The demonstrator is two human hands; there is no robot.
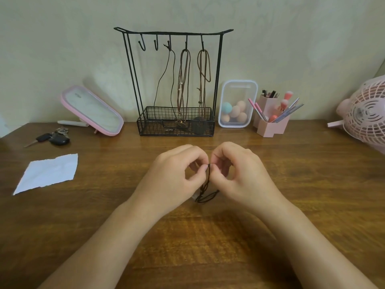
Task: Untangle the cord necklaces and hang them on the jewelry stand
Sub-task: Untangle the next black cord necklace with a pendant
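**A:** Where is the tangled cord?

**B:** In the head view, the thin black cord necklace [205, 195] is at the middle of the brown wooden table [208, 236]. The left hand [177, 170] and right hand [235, 170] each pinch it between thumb and forefinger, fingertips almost meeting. Its loops dangle toward 6 o'clock.

**A:** And the stand?

**B:** The black wire jewelry stand [173, 34] is at 12 o'clock from the hands, against the wall. A thin dark cord [160, 80] hangs from its middle hook. Two brown cord necklaces [184, 76] hang from the hooks toward 3 o'clock.
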